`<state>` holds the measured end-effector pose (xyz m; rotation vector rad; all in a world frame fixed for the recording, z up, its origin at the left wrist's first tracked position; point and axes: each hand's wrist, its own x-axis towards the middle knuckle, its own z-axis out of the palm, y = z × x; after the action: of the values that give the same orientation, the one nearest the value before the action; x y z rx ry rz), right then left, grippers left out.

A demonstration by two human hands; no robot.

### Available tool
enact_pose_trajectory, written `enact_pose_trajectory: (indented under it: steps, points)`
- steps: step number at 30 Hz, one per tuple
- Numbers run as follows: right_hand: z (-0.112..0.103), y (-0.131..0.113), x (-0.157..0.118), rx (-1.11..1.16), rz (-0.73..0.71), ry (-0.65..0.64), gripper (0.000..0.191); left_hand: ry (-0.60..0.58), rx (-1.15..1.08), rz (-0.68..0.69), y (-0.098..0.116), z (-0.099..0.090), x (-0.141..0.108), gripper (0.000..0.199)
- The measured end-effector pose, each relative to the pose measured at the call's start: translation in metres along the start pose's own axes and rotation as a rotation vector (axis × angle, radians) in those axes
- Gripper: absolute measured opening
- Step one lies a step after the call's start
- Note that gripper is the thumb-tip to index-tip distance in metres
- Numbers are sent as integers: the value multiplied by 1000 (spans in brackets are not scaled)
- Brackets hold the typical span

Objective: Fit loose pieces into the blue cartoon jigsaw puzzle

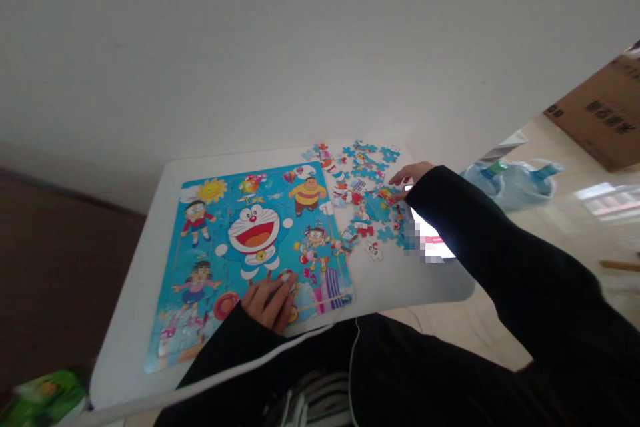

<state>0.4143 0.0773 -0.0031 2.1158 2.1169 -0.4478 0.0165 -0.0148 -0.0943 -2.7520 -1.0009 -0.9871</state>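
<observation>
"Where has the work got to?"

"A cartoon jigsaw puzzle [250, 240] lies flat and looks assembled, as far as I can see from here. A scatter of loose blue pieces [365, 200] sits just right of it, touching its right edge."

"And the hands?"

"The left hand [270, 303] rests on the puzzle's near edge with the fingers curled down. I can't tell if it's pinching a piece. The right hand [413, 177] is right of the puzzle at the far end of the scatter, loosely bent, fingertips down among the pieces. I can't make out a grip there either."

"Much room to move?"

"Not on the right. The scatter runs almost to the rim of the white table [130, 340], and blue water jugs [510, 183] stand beyond it. There's a bare strip of tabletop left of the puzzle, though."
</observation>
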Motion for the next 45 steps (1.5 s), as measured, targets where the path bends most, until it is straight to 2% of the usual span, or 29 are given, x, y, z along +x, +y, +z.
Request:
enact_pose_trajectory:
  steps: [3,6,14,18,23,25,27,30,33,35,40,45]
  points:
    - [10,-9,-10,-122,-124,-21,53,8,1,-2,1,0,0,26]
    - [18,-13,-10,-165,-133,-28,58,7,-6,-6,1,0,0,26]
    - [21,-13,-13,-112,-147,-1,35,6,-8,-9,3,-3,5,24]
    - [33,-22,-25,-118,-172,77,31,-1,-11,-3,4,-5,6,25]
    - [49,-23,-25,-199,-182,221,53,-1,-14,-47,5,-4,5,30]
    - [53,-24,-22,-196,-182,287,56,-2,-18,-55,6,-3,4,31]
    - [55,-28,-21,-145,-244,330,55,2,-16,-56,6,-4,5,31]
    - [61,-41,-26,-68,-418,363,44,1,-21,-37,6,-4,5,28]
    - [68,-52,-35,-64,-577,345,30,-7,-27,-30,5,-4,4,28]
    - [71,-54,-38,-69,-623,333,26,-16,-27,-37,4,-4,3,29]
    - [66,-48,-26,-109,-561,313,32,-14,-24,-42,5,-4,4,30]
    - [54,-53,-6,-235,-510,163,36,7,-68,-67,7,-5,4,28]
